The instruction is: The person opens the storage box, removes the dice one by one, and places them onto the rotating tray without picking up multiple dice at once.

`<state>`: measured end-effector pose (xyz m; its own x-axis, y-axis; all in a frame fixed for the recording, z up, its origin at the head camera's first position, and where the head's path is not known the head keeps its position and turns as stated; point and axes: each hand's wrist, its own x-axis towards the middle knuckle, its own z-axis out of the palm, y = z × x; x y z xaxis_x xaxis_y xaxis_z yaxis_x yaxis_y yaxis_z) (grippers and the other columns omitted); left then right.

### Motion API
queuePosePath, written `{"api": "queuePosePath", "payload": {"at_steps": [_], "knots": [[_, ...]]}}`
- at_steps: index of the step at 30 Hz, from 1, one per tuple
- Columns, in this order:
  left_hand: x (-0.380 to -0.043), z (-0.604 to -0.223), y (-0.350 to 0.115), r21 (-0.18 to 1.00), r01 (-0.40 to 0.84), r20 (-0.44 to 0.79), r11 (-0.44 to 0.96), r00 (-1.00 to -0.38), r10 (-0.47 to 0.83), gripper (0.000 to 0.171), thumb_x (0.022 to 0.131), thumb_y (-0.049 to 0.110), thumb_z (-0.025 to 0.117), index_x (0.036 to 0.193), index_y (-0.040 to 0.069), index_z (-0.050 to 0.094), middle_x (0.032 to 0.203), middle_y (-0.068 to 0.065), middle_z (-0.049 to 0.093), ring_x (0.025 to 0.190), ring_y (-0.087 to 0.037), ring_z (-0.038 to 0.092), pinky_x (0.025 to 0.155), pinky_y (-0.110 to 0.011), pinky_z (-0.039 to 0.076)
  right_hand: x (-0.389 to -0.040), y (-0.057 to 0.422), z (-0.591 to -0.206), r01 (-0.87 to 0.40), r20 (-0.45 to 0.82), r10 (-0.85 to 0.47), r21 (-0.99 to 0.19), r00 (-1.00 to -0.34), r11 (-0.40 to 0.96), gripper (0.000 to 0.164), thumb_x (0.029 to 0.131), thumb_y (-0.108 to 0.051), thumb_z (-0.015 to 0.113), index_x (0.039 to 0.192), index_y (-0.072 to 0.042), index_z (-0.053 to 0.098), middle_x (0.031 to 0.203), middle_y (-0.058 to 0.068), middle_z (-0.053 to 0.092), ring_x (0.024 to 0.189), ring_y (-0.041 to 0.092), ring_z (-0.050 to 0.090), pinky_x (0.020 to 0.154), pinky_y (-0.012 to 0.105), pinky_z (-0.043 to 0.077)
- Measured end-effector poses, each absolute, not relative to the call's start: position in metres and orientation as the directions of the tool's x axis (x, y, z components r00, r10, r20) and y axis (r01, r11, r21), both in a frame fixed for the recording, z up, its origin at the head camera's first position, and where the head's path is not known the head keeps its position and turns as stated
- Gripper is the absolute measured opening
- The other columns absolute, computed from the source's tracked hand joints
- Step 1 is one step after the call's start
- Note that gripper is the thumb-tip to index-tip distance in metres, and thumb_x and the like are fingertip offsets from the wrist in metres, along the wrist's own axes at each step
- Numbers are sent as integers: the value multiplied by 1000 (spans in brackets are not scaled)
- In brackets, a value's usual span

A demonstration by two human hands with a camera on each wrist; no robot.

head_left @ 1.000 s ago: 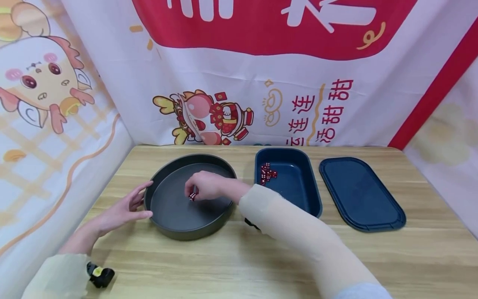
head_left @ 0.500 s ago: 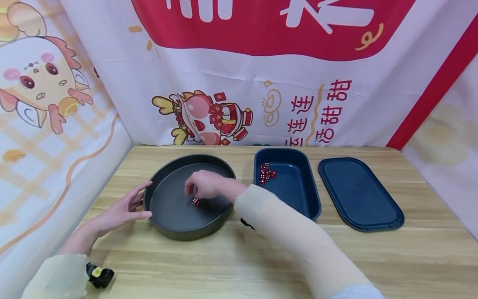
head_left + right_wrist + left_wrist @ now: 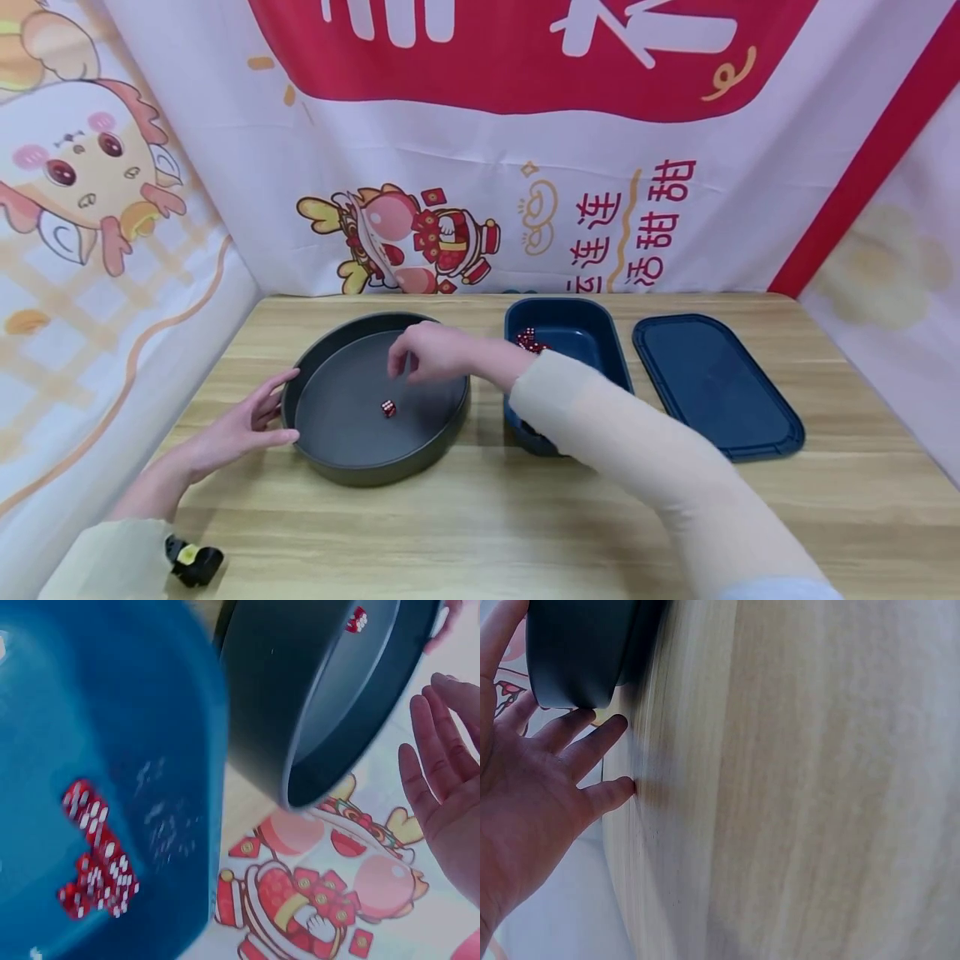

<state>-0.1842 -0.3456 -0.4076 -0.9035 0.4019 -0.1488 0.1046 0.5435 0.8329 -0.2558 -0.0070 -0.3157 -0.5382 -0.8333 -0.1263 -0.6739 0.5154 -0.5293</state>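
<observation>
A round dark pan (image 3: 378, 475) is set on a wooden table (image 3: 390, 533), its left wall touched by the spread fingers of the left hand (image 3: 232, 432), apparently so that it is kept from sliding. The right hand (image 3: 432, 352) is held over the pan with fingers loose and nothing gripped; below, clear of the fingertips, a red die (image 3: 388, 408), perhaps more than one, is seen on the pan floor. More red dice (image 3: 97, 859) are gathered in a blue box (image 3: 581, 342), within easy reach, while a blue lid (image 3: 716, 383) is laid beside it, presumably to leave the box uncovered

red-and-white cloth (image 3: 480, 142) behind a wood-grain table (image 3: 420, 533)
</observation>
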Motion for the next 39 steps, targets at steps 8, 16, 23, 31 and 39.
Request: {"api": "queuePosePath", "payload": {"at_steps": [8, 16, 23, 31, 39], "knots": [[-182, -406, -345, 833, 95, -154, 545, -906, 395, 89, 93, 17, 68, 157, 14, 7, 154, -35, 10, 137, -55, 17, 102, -58, 29, -251, 39, -303, -692, -121, -840, -512, -529, 510, 14, 91, -6, 69, 104, -12, 70, 103, 4, 66, 89, 17, 57, 79, 22, 48], [-181, -405, -346, 837, 91, -156, 539, -906, 394, 89, 93, 16, 68, 157, 14, 6, 154, -35, 10, 136, -55, 17, 101, -47, 35, -250, 74, -304, -680, -84, -835, -538, -545, 498, 14, 89, -5, 70, 102, -10, 72, 102, 1, 67, 91, 14, 62, 87, 33, 50], [-181, -403, -344, 834, 101, -150, 542, -905, 399, 89, 92, 15, 68, 157, 14, 6, 154, -35, 10, 136, -56, 18, 102, -62, 28, -254, 110, -310, -664, -30, -822, -572, -569, 481, 15, 89, -5, 71, 103, -11, 72, 100, -1, 68, 85, 11, 62, 77, 28, 53], [-182, -403, -343, 843, 94, -151, 530, -904, 400, 89, 92, 12, 68, 157, 13, 6, 153, -36, 8, 136, -57, 16, 102, -62, 25, -268, 153, -332, -602, -30, -754, -581, -656, 547, 18, 89, -6, 71, 107, -7, 71, 101, 6, 68, 85, 14, 59, 78, 30, 52], [-181, -402, -343, 845, 81, -160, 529, -905, 394, 91, 91, 13, 69, 157, 14, 6, 154, -35, 5, 136, -58, 12, 103, -64, 21, -281, 181, -363, -517, -75, -666, -568, -742, 640, 23, 88, -6, 71, 111, -6, 70, 105, 7, 67, 93, 21, 62, 80, 37, 51]]}}
